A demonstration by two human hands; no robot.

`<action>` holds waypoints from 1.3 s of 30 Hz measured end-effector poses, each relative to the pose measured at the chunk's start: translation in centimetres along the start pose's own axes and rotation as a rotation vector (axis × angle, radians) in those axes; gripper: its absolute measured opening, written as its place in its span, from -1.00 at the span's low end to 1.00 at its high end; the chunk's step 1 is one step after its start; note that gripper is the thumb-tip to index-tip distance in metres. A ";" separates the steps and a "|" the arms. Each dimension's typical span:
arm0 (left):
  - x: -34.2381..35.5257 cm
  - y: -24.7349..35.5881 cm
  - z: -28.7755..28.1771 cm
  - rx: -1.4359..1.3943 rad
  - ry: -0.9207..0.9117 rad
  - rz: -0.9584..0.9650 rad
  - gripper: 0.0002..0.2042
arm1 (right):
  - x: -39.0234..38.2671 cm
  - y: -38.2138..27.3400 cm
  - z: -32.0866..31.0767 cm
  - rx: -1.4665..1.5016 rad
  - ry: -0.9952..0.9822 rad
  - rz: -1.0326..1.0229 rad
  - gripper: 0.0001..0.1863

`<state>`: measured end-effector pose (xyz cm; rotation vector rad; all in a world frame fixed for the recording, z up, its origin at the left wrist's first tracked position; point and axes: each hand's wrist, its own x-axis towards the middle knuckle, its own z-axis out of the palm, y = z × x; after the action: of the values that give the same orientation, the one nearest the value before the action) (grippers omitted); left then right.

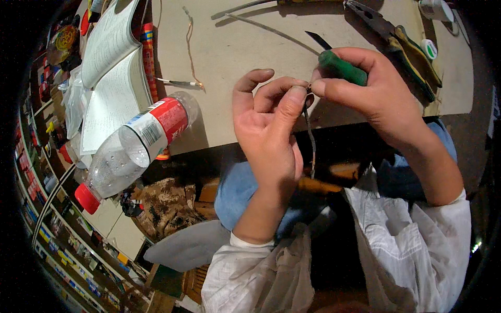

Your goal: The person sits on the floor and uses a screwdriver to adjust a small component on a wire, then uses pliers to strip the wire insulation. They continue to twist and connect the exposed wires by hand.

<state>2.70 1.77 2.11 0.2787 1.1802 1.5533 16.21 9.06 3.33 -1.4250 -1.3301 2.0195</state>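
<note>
My left hand [271, 125] pinches a thin dark wire [311, 130] near its upper end, thumb and forefinger together, the other fingers curled loosely; the wire dangles over the table's edge. My right hand [376, 94] is closed on a green-handled tool [342, 68], with a dark tip poking up beyond it, while its thumb meets my left fingertips at the small wire end, whose detail is hidden. Above, on the pale table [219, 47], lie a twisted copper wire [192, 62], a short black-and-white piece of wire [177, 82] and a long grey cable [271, 31].
Yellow-handled pliers [396, 44] lie at upper right near small white containers [428, 49]. At left are an open book [112, 99], a red-capped plastic bottle [143, 141] and a plastic bag [75, 104]. Shelves of small goods [42, 208] stand below left.
</note>
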 end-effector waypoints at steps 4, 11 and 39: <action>0.0 -0.2 -0.2 -0.123 -0.014 -0.096 -0.59 | 0.1 0.2 0.2 0.021 0.003 -0.003 -0.80; 0.0 -0.4 -0.3 -0.415 -0.048 -0.233 -0.65 | 0.2 0.5 0.4 0.048 0.023 0.057 -0.80; -0.1 -0.9 -0.1 -0.038 -0.066 -0.073 -0.80 | 0.2 0.0 0.0 0.135 -0.005 0.001 -0.86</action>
<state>3.22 1.57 1.42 0.2569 1.0973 1.4902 16.12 9.15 3.20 -1.3612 -1.1703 2.0725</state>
